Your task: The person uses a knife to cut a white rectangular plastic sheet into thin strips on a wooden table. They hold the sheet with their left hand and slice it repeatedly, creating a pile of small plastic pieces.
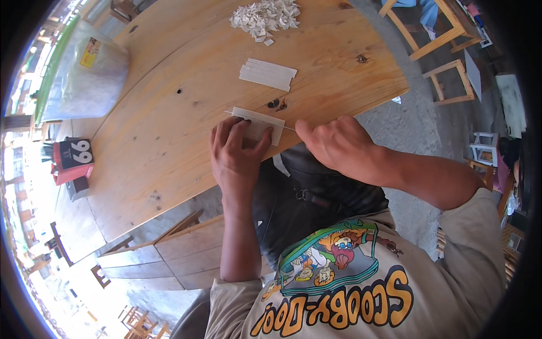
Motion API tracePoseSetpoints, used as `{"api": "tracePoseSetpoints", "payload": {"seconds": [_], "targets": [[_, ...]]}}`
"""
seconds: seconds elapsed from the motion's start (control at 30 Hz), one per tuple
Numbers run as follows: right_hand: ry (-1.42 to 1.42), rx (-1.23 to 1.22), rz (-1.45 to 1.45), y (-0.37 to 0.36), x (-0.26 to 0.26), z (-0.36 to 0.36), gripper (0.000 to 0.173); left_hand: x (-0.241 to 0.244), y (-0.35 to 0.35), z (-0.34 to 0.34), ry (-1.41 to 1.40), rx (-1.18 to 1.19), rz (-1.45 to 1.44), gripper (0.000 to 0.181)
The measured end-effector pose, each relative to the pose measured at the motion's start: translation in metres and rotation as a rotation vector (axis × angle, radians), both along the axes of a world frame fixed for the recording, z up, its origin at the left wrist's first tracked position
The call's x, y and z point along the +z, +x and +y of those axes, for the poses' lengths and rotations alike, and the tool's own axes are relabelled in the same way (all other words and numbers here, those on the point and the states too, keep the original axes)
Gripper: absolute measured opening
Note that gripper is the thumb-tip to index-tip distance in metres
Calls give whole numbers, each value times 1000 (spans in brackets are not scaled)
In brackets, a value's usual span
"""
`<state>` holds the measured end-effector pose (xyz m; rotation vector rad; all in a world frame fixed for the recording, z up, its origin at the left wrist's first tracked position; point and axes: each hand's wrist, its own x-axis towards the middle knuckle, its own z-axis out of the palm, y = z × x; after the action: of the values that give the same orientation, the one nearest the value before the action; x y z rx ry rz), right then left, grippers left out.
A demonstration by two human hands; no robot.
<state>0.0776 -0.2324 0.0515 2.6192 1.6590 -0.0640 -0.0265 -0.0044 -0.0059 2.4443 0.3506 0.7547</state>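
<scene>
My left hand [237, 156] presses its fingertips on a pale rectangular sheet [277, 134] lying near the front edge of the wooden table. A thin, light rod or wire [288, 127] runs along the upper part of that sheet, its far end jutting out past the sheet's left side. My right hand [338, 144], at the table's edge, grips the near end of this thin piece between thumb and fingers. Beyond the sheet lie several pale flat strips [267, 74], side by side. Farther off is a heap of small, pale, angular pieces [266, 19].
The wooden table [169, 127] has its edge close in front of me. A clear plastic container with a green rim [89, 72] stands at the left, near a black and red box [74, 159]. Wooden benches [169, 254] and stools [451, 82] stand around; a person's leg [428, 17] shows at the upper right.
</scene>
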Motion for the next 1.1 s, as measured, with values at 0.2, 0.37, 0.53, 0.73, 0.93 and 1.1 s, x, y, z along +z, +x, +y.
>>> {"api": "tracePoseSetpoints", "payload": {"seconds": [0.2,0.37,0.53,0.73,0.93,1.1], "targets": [[-17,34,-43,2,2,3,13,0,-4,-4,33,78,16,41],[-40,75,-104,1,15,6,15,-4,-5,-4,19,97,14,41],[-35,100,-33,6,32,8,16,3,-5,-4,17,71,43,41],[54,122,-58,10,21,8,17,2,-5,-4,14,77,38,41],[-94,31,-139,1,11,10,16,1,-5,-3,50,67,-27,41],[-73,10,-148,-1,-3,4,18,1,-6,-4,33,62,3,40]]}}
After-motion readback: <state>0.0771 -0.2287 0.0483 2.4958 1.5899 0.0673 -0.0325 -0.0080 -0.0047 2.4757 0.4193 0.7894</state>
